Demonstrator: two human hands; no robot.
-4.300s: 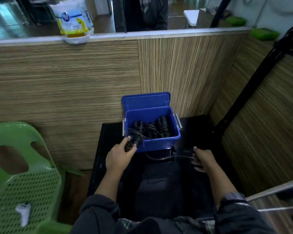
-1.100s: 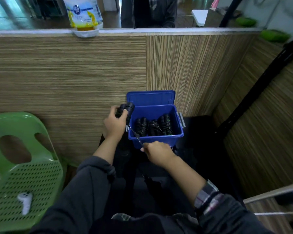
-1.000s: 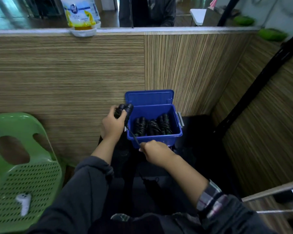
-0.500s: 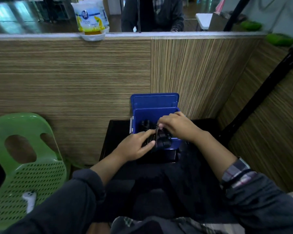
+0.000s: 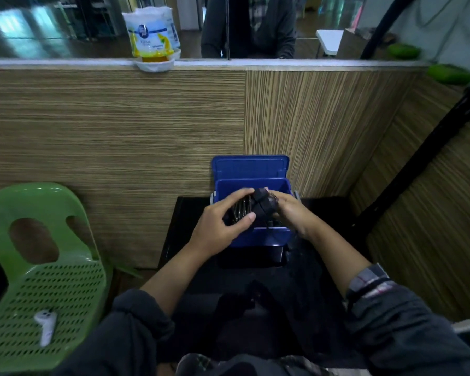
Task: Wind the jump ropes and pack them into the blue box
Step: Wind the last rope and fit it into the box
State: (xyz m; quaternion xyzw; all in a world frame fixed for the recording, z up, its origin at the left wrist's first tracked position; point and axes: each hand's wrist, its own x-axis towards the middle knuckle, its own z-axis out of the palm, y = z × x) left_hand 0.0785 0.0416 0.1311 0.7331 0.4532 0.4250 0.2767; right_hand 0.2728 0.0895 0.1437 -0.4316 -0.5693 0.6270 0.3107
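Head view: the open blue plastic box [image 5: 251, 237] sits at about 12 o'clock on the black table [image 5: 323, 226], against the wood-grain wall, its lid standing up behind it. Both hands hold a wound black jump rope bundle [image 5: 258, 210] over the box's opening. To seat it well, I would judge it best to keep the coils squeezed together, lower the bundle flat beside whatever already lies inside, and let go only once it rests, so no loop springs free.

The left hand [image 5: 223, 223] has its fingers curled round the coils at the bundle's 9 o'clock side, thumb across the front. The right hand [image 5: 291, 213] grips the 3 o'clock side, fingers bent over the top. At 8 o'clock a green perforated plastic chair [image 5: 38, 280] carries a small white device [image 5: 46, 324].
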